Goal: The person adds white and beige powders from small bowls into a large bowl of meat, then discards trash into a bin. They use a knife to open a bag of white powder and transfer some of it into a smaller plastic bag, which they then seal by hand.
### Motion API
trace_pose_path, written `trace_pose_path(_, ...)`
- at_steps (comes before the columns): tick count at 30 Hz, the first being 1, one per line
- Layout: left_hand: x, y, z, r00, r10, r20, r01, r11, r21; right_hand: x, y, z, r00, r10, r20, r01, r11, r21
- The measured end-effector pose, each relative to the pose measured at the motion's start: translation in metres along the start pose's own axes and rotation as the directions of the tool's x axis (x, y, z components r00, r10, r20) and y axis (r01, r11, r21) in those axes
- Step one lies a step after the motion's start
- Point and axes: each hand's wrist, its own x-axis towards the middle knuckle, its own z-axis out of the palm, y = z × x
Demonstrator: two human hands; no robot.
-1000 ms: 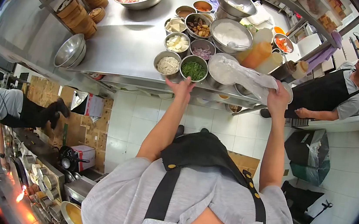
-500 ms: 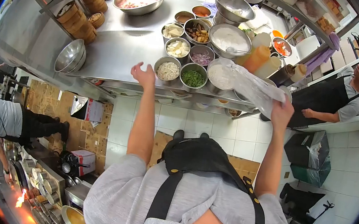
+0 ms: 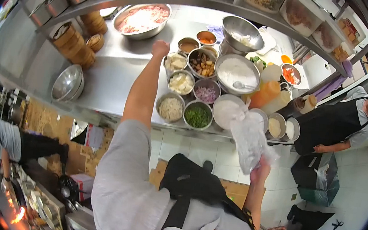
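Note:
My right hand [image 3: 260,171] grips a clear plastic bag [image 3: 249,142] in front of the counter edge. The bag's upper end overlaps a pot of white powder [image 3: 226,110]. Stretched far over the counter, my left hand [image 3: 160,48] looks curled closed; whatever its fingers may hold is hidden. Just beyond it stands a large steel bowl of raw minced meat [image 3: 142,20]. To its right are a pot of brown sauce [image 3: 187,46] and a pot of pale chunks [image 3: 175,62]. Nearer are pots of chopped greens [image 3: 197,116] and whitish shreds [image 3: 171,108].
A shelf [image 3: 196,0] crosses above the counter [image 3: 116,74]. Bamboo steamers [image 3: 75,45] and empty steel bowls [image 3: 69,83] stand left, sauce bottles [image 3: 266,94] right. One person [image 3: 338,122] stands at right; another [image 3: 1,129] works by flames at left.
My left hand has reached forward toward the meat bowl and its fingers have curled. My right hand has drawn nearer my body, and the bag now hangs bunched in front of the counter.

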Motion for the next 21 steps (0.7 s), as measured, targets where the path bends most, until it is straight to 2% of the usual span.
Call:
trace_pose_path(2, 0.035, -0.001, 0.027, 0.998, 0.062, 0.032, -0.063, 0.998, 0.016, -0.023, 0.016, 0.004, 0.988, 0.150, 0.034, -0.154, 0.976, 0.153)
trace_pose_path(4, 0.080, -0.011, 0.066, 0.989, 0.040, 0.139, -0.060, 0.988, 0.141, -0.046, 0.030, 0.022, 0.973, 0.228, 0.016, -0.226, 0.946, 0.232)
trace_pose_path(5, 0.093, -0.005, 0.072, 0.955, -0.015, 0.296, -0.004, 0.998, 0.062, -0.049, 0.051, 0.008, 0.979, 0.202, -0.004, -0.195, 0.950, 0.243)
trace_pose_path(6, 0.098, 0.000, 0.076, 0.890, -0.062, 0.451, 0.070, 0.998, -0.001, -0.047, 0.081, -0.020, 0.983, 0.180, 0.022, -0.176, 0.918, 0.356)
trace_pose_path(7, 0.097, 0.005, 0.078, 0.864, 0.010, 0.504, -0.027, 0.999, 0.026, -0.052, 0.094, -0.020, 0.985, 0.165, 0.043, -0.167, 0.872, 0.461)
trace_pose_path(8, 0.098, 0.006, 0.081, 0.852, 0.011, 0.523, -0.029, 0.999, 0.027, -0.057, 0.107, -0.020, 0.986, 0.167, 0.020, -0.157, 0.874, 0.459)
trace_pose_path(9, 0.106, 0.003, 0.086, 0.862, 0.135, 0.489, -0.245, 0.955, 0.169, -0.063, 0.121, 0.005, 0.970, 0.197, 0.140, -0.242, 0.783, 0.573)
trace_pose_path(10, 0.113, -0.001, 0.090, 0.840, 0.263, 0.475, -0.440, 0.842, 0.312, -0.069, 0.133, 0.028, 0.943, 0.207, 0.260, -0.330, 0.668, 0.666)
trace_pose_path(12, 0.126, -0.003, 0.096, 0.790, 0.345, 0.508, -0.569, 0.721, 0.396, -0.071, 0.153, 0.047, 0.907, 0.278, 0.318, -0.422, 0.617, 0.664)
trace_pose_path(13, 0.131, -0.004, 0.100, 0.871, 0.257, 0.419, -0.385, 0.887, 0.254, -0.076, 0.153, 0.066, 0.898, 0.301, 0.321, -0.436, 0.709, 0.555)
trace_pose_path(14, 0.127, -0.002, 0.096, 0.928, 0.134, 0.348, -0.173, 0.981, 0.083, -0.072, 0.160, 0.067, 0.816, 0.356, 0.455, -0.567, 0.647, 0.510)
trace_pose_path(15, 0.125, -0.001, 0.087, 0.904, 0.102, 0.415, -0.109, 0.994, -0.006, -0.074, 0.170, 0.069, 0.892, 0.370, 0.261, -0.453, 0.715, 0.533)
trace_pose_path(16, 0.115, 0.004, 0.071, 0.873, 0.072, 0.482, -0.033, 0.995, -0.089, -0.075, 0.172, 0.088, 0.929, 0.366, 0.057, -0.339, 0.781, 0.525)
trace_pose_path(17, 0.111, -0.015, 0.071, 0.905, 0.247, 0.347, -0.117, 0.928, -0.354, -0.073, 0.176, 0.093, 0.925, 0.377, 0.047, -0.344, 0.778, 0.525)
trace_pose_path(19, 0.088, -0.052, 0.058, 0.923, 0.134, 0.362, 0.057, 0.880, -0.471, -0.066, 0.180, 0.096, 0.917, 0.367, 0.158, -0.384, 0.701, 0.601)
trace_pose_path(20, 0.060, -0.064, 0.049, 0.925, -0.048, 0.377, 0.258, 0.809, -0.529, -0.059, 0.180, 0.099, 0.914, 0.370, 0.165, -0.391, 0.698, 0.600)
trace_pose_path(21, 0.024, -0.078, 0.043, 0.883, -0.226, 0.411, 0.442, 0.694, -0.568, -0.059, 0.182, 0.100, 0.905, 0.364, 0.218, -0.415, 0.653, 0.633)
